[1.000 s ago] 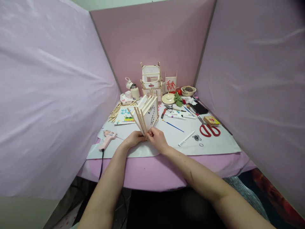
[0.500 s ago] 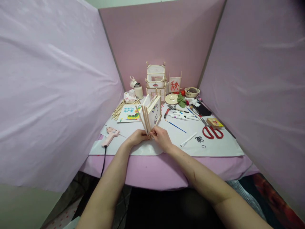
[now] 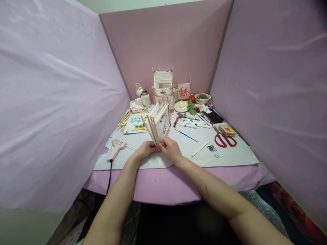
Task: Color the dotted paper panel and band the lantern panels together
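A small wooden-stick frame with white panels stands tilted in front of me, coloured marks painted on its right panel. Several sticks meet at its lower near corner. My left hand is closed on that corner from the left, thumb and fingers pressed against the stick ends. From the right, my right hand pinches at the same corner with bent fingers. Whatever lies between the fingertips is too small and covered to make out. Behind stands a taller stick frame with white panels.
A pink glue gun with a black cord lies left. Red-handled scissors, black rubber bands, a white pen and a blue paintbrush lie right. Behind are a caterpillar picture, loose sticks and pliers.
The view has shifted a little, moving the whole scene slightly left. Both hands stay at the frame's lower corner, with only slight finger movement.
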The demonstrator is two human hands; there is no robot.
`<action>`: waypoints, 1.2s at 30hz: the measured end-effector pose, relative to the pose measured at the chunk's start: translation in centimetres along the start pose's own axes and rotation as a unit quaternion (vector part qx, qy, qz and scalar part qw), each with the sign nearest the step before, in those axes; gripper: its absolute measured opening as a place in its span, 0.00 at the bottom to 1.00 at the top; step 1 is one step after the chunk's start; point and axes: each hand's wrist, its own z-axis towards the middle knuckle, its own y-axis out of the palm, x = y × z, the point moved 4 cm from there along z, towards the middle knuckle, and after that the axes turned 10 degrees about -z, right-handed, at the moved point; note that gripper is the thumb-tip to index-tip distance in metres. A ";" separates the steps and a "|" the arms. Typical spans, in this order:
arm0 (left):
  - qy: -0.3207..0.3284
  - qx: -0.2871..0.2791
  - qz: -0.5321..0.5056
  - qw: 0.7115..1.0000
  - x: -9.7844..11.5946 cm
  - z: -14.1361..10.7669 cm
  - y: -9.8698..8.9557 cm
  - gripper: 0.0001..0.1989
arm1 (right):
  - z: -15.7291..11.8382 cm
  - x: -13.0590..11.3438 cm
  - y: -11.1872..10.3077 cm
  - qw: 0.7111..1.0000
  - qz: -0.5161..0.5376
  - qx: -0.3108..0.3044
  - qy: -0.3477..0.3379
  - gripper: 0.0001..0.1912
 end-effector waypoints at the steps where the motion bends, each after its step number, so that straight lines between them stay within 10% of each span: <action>1: 0.001 0.002 0.002 1.000 0.0 0.0 0.0 0.14 | 0.0 0.0 0.0 1.000 0.000 0.002 0.000 0.09; 36: -0.004 0.044 0.024 0.999 0.9 -0.5 0.4 0.15 | -0.2 -0.6 0.1 0.999 -0.013 0.036 -0.011 0.10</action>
